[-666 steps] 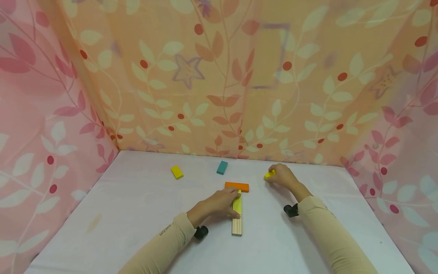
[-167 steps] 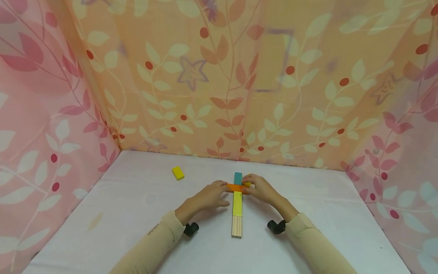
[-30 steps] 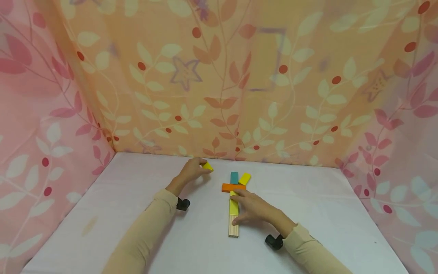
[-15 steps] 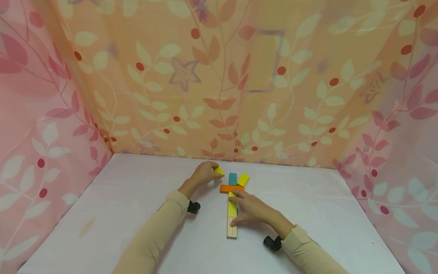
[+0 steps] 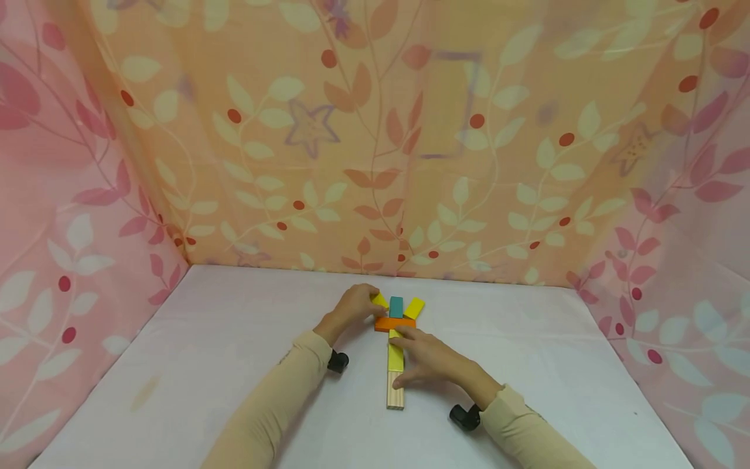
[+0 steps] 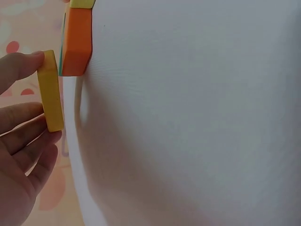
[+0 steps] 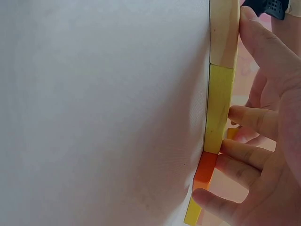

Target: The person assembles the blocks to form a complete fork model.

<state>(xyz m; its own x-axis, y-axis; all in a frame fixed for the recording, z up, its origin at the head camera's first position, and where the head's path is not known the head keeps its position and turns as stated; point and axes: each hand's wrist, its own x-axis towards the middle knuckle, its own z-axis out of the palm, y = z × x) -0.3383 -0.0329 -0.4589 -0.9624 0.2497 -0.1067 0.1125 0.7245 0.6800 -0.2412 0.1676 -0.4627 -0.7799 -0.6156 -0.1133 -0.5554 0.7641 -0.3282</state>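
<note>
My left hand [image 5: 353,308] pinches a yellow wooden block [image 6: 50,92] between thumb and fingertips, just left of a teal block [image 5: 396,307]. The teal block stands behind an orange block [image 5: 383,324] lying crosswise. Another yellow block [image 5: 415,308] slants off the orange block's far side, to the right of the teal one. Toward the front run a pale yellow block [image 5: 396,359] and a plain wood block [image 5: 395,396], end to end. My right hand [image 5: 433,357] rests its spread fingertips along this row, thumb at the plain wood block and fingers by the pale yellow and orange ones.
A white cloth [image 5: 222,391] covers the table. Floral curtains [image 5: 316,163] stand at the back and both sides. A black wrist camera [image 5: 465,417] sits under the right wrist, another black camera [image 5: 338,361] under the left.
My left hand has carried the yellow block rightward from the back left to beside the teal block. The right hand has stayed on the row. Earlier, the teal and right yellow blocks joined the orange one.
</note>
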